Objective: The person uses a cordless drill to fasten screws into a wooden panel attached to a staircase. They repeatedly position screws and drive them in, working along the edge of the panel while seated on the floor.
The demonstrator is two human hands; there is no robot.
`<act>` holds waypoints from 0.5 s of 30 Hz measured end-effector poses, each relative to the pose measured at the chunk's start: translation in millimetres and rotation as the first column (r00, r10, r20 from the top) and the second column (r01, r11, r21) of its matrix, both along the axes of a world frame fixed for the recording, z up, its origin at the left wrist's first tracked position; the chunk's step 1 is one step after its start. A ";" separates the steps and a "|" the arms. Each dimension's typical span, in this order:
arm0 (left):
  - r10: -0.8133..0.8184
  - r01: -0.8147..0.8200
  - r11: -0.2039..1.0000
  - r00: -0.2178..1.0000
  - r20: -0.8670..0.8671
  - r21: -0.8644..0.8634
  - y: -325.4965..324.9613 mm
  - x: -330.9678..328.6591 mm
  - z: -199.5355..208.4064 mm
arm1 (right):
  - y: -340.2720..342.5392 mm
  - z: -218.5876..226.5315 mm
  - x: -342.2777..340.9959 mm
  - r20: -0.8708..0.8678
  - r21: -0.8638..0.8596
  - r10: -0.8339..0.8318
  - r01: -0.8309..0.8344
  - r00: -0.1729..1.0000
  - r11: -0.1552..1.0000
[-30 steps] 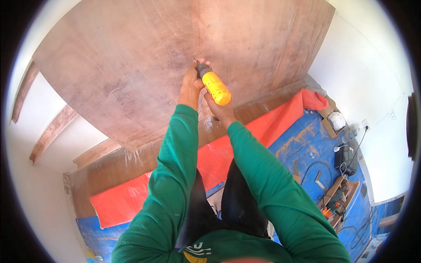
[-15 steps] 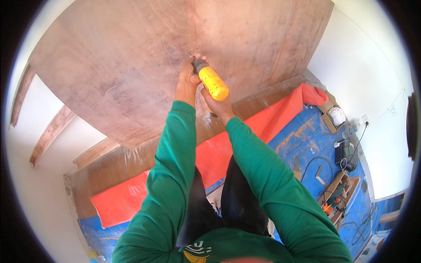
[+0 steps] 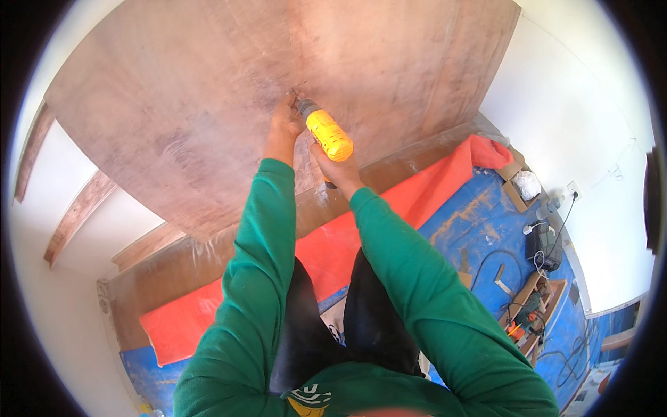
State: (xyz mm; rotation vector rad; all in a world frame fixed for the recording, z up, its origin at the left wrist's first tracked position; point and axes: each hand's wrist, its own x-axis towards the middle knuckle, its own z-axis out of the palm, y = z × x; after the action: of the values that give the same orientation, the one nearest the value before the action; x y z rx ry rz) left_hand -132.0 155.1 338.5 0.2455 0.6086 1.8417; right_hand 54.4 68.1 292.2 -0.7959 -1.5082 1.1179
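Yellow drill (image 3: 328, 136) pointed up-left toward plywood panel (image 3: 174, 90), long axis slanting. Right hand (image 3: 338, 169) was closed round it; left hand (image 3: 285, 119) half-curled beside chuck (image 3: 306, 106), hold unclear.

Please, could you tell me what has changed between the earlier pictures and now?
The left hand has drawn leftward from around the chuck of the yellow power drill: its fingertips, earlier visible on the chuck's right side, no longer show there. Whether it still touches the drill, I cannot tell. The whole view has shifted slightly. The right hand still grips the drill before the wooden panel.
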 end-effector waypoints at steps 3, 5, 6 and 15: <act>-0.017 0.018 0.999 0.997 0.070 -0.026 9.5 -16.4 -6.0 | 0.4 -0.1 -1.4 -0.062 0.076 0.003 0.001 0.998 0.997; -0.075 0.075 0.996 0.997 -0.002 0.038 12.7 -26.8 -10.1 | 1.1 -0.3 -1.6 -0.091 0.112 0.037 -0.027 0.995 0.993; -0.070 0.070 0.998 0.998 -0.007 0.005 13.1 -29.8 -13.2 | 0.6 -0.9 -1.3 -0.065 0.049 0.032 -0.029 0.997 0.998; -0.135 0.134 0.991 0.991 0.016 0.027 10.7 -40.9 -14.8 | 1.4 -4.1 -1.1 -0.057 0.068 0.010 -0.006 0.998 0.998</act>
State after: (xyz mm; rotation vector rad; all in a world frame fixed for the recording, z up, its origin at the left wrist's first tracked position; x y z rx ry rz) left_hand -172.9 165.8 323.7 0.2808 0.5429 1.7209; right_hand 53.3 69.4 288.1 -0.7062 -1.4949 1.0805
